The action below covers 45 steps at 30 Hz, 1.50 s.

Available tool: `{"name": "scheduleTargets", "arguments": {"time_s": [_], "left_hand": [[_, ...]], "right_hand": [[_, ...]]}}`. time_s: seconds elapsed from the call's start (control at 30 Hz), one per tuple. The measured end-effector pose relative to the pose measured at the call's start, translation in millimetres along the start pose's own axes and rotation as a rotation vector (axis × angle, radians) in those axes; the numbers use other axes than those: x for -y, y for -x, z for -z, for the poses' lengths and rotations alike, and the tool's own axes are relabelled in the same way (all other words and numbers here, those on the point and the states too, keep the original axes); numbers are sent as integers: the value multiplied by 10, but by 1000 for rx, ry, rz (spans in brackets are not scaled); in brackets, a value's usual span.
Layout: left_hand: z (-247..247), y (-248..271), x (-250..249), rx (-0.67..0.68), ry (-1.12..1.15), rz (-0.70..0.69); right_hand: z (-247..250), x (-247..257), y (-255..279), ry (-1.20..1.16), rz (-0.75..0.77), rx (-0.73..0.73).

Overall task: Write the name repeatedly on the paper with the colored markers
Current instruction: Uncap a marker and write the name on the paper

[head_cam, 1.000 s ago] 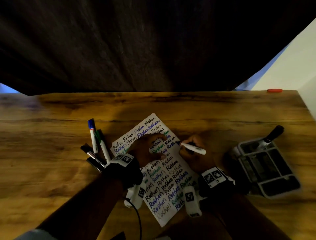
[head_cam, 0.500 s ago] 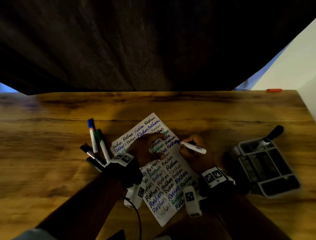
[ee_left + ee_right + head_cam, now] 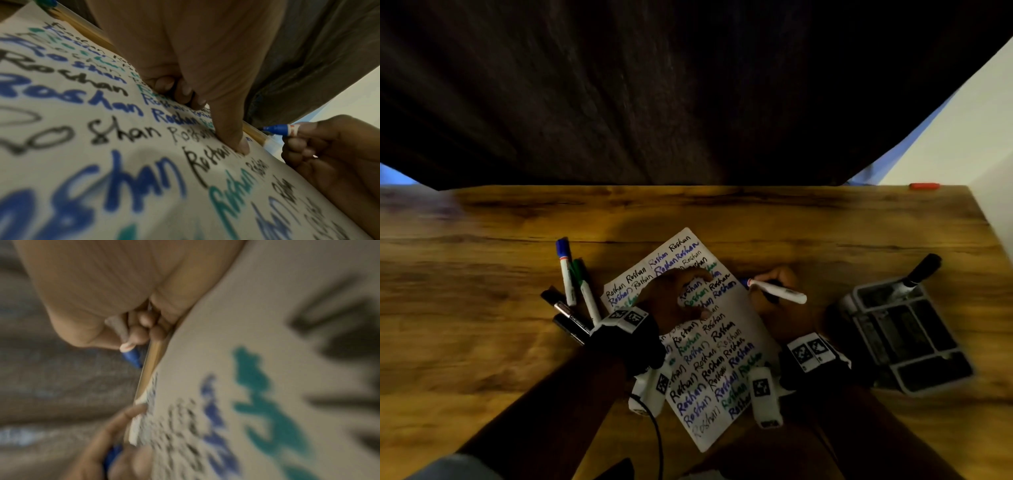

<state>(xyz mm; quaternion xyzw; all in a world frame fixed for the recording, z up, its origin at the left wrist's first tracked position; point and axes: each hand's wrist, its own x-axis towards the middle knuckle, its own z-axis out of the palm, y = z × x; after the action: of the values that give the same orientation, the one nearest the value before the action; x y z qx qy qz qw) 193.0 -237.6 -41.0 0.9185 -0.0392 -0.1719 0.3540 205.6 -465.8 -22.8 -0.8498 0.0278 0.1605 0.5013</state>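
The white paper (image 3: 743, 315) lies slanted on the wooden table (image 3: 482, 308), covered with the name in black, blue and green. My left hand (image 3: 678, 294) rests on its upper part, one finger (image 3: 236, 139) pressing the sheet and the others curled. In the right wrist view a blue piece (image 3: 112, 454), seemingly the cap, sits inside that hand. My right hand (image 3: 767, 286) grips a white marker (image 3: 784, 293) with a blue tip (image 3: 275, 129). The tip hovers just past the paper's right edge, off the sheet.
Left of the paper lie a blue-capped marker (image 3: 565, 270), a green one (image 3: 585, 291) and black ones (image 3: 568, 318). A grey compartment tray (image 3: 904, 329) at the right holds a black-capped marker (image 3: 917, 274). A dark curtain hangs behind the table's far edge.
The marker tip has slid a little right and away, from the paper's right margin to just off its edge. My left hand has stayed put on the sheet.
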Motion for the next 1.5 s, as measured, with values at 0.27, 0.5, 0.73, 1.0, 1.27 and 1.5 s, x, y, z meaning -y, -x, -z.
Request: {"name": "scheduleTargets", "arguments": {"time_s": [0.27,0.5,0.73,1.0,1.27,1.5], "left_hand": [[23,36,-66,53,28,33],[248,116,-325,11,20,74],[298,355,-596,-166,99,-124],[268,531,-808,-216,117,-153],[245,646,-869,-198,182,-194],[225,698,-958,-202,148,-245]], "right_hand": [[124,65,-21,-209,239,-173],[381,325,212,-236,243,-16],[386,609,502,-350,301,52],[369,833,742,-152,483,21],[309,823,795,23,516,-13],[323,910,873,111,607,-51]]}}
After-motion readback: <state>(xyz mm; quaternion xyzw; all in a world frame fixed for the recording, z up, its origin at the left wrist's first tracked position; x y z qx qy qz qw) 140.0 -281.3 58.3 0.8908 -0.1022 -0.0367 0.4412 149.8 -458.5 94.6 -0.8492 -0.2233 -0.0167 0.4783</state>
